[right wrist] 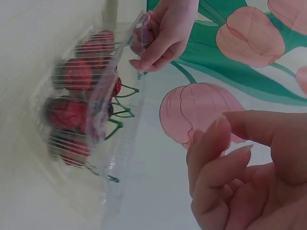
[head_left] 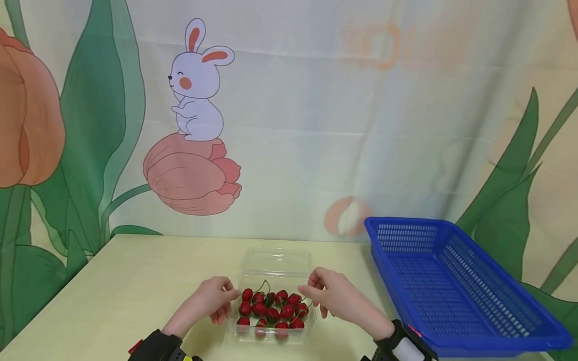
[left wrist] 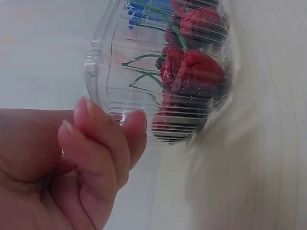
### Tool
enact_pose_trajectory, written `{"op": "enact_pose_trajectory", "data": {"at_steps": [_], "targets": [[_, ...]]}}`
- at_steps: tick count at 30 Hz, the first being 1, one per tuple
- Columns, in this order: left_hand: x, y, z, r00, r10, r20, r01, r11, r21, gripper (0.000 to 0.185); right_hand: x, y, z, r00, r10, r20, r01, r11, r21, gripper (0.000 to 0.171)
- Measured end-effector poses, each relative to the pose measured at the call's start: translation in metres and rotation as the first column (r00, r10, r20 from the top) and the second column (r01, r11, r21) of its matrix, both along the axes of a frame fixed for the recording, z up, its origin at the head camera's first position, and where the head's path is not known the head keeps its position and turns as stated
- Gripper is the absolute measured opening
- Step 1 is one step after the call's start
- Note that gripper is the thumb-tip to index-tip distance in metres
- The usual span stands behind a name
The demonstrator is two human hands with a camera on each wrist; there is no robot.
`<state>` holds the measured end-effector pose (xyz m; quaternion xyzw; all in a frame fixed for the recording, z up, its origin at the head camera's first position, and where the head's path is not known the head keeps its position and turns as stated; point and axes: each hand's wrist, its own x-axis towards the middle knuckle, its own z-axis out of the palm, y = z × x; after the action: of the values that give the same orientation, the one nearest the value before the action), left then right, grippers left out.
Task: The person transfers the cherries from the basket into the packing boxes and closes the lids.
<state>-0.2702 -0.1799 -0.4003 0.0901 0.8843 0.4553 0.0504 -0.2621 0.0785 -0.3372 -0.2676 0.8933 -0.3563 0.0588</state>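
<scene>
A clear plastic clamshell box (head_left: 271, 337) stands on the table, its lid (head_left: 276, 260) folded back away from me. Several red cherries (head_left: 272, 315) with green stems lie inside; they also show through the ribbed wall in the left wrist view (left wrist: 199, 72). At the box's left rim, my left hand (head_left: 218, 299) pinches the edge, thumb on the inner side and fingers outside. My right hand (head_left: 336, 296) hovers by the right rim, fingers loosely bent. The right wrist view shows this hand (right wrist: 244, 167) apart from the box, with nothing visible between thumb and fingertips.
To the right sits a large blue plastic basket (head_left: 408, 301) with perforated walls. The pale table (head_left: 149, 271) reaches back to a hanging cloth (head_left: 289, 150) printed with a rabbit and tulips. Both wrists wear black straps.
</scene>
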Motion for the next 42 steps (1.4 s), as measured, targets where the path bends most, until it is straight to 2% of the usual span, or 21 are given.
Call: {"op": "enact_pose_trajectory", "data": {"at_steps": [7,16,21,24,28,35,42], "targets": [[-0.003,0.004,0.001,1.0,-0.016,0.008,0.016,1.0,0.007,0.03,-0.02,0.008,-0.023,0.998,-0.027,0.052,0.031,0.996,-0.081,0.033],[-0.003,0.005,0.005,0.999,-0.041,-0.002,0.042,0.999,0.013,0.035,-0.041,0.023,-0.041,0.983,-0.146,0.112,0.156,0.984,-0.088,0.043],[-0.002,0.005,0.006,0.999,-0.036,-0.01,0.037,0.999,0.008,0.032,-0.048,0.027,-0.051,0.974,-0.17,0.151,0.185,0.979,-0.086,0.044],[-0.002,0.008,0.004,0.999,-0.038,-0.008,0.039,0.999,0.02,0.03,-0.05,0.029,-0.059,0.964,-0.159,0.212,0.182,0.979,-0.094,0.043],[-0.002,0.013,0.0,0.999,-0.036,-0.018,0.037,0.998,0.044,0.028,-0.052,0.031,-0.066,0.954,-0.105,0.281,0.14,0.984,-0.109,0.041],[0.0,0.023,-0.004,0.997,-0.043,-0.058,0.047,0.997,0.058,0.03,-0.058,0.038,-0.067,0.96,-0.048,0.276,0.088,0.987,-0.134,0.034],[0.005,0.024,-0.005,0.998,-0.03,-0.057,0.03,1.0,0.005,0.029,-0.057,0.04,-0.066,0.952,-0.014,0.307,0.062,0.987,-0.145,0.032]]}}
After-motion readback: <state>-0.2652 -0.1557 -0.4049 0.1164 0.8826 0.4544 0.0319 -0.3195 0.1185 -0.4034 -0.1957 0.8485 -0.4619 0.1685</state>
